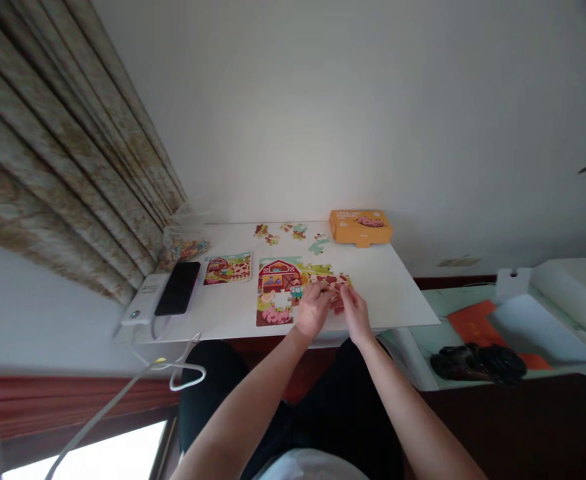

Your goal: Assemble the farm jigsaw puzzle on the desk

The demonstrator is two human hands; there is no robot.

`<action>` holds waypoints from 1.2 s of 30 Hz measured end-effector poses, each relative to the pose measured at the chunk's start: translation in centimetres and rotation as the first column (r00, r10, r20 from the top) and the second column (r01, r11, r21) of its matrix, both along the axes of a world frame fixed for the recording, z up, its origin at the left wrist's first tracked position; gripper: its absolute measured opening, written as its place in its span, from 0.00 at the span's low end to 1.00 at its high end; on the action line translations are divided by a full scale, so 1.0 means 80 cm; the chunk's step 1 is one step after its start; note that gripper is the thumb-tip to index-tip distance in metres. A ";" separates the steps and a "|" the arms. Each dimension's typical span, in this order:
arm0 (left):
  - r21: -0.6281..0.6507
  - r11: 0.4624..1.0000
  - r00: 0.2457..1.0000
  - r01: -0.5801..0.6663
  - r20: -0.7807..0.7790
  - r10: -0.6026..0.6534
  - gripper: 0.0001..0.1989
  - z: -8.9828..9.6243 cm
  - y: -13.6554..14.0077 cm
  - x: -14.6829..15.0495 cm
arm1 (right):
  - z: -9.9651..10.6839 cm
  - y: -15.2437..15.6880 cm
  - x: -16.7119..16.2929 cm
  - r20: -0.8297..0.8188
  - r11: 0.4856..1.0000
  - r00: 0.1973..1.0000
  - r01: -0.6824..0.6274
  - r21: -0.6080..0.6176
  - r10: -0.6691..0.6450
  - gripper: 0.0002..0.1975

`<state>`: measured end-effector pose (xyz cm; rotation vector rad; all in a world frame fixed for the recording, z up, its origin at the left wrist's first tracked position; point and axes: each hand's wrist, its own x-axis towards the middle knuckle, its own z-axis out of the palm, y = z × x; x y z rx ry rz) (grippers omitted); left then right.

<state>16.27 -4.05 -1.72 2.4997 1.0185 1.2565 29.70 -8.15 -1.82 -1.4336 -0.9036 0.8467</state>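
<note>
A partly joined jigsaw puzzle (279, 272) with a red barn, pigs and a spotted cow lies on the white table in front of me. Over its right part, my left hand (315, 309) is closed, fingers curled and pinching at a small puzzle piece. Close beside it, my right hand (353, 313) pinches at a red-and-brown puzzle piece (337, 305) near the cow section. My fingers partly hide these pieces and their edges. A white gap in the puzzle shows left of my left hand. Several loose puzzle pieces (317, 245) lie farther back.
A reference picture card (227, 268) and a black phone (178, 289) lie to the left on the table (393, 293). Behind them is a clear bag of pieces (183, 247). An orange puzzle box (361, 228) stands at the back right. A white cable (187, 367) hangs by the front edge.
</note>
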 end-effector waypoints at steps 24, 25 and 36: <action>-0.178 0.984 0.897 0.014 -0.432 -0.091 0.25 -0.001 0.025 0.029 | 0.000 0.112 0.127 0.142 0.999 0.989 -0.048 -0.002 0.048 0.21; -0.185 0.982 0.893 0.020 -0.439 -0.101 0.24 -0.002 0.024 0.030 | 0.000 0.121 0.129 0.136 0.995 0.986 -0.093 -0.023 0.095 0.20; -0.203 0.979 0.894 0.021 -0.434 -0.110 0.22 -0.001 0.025 0.031 | -0.013 0.155 0.133 0.417 0.964 0.869 -0.240 -0.115 0.266 0.08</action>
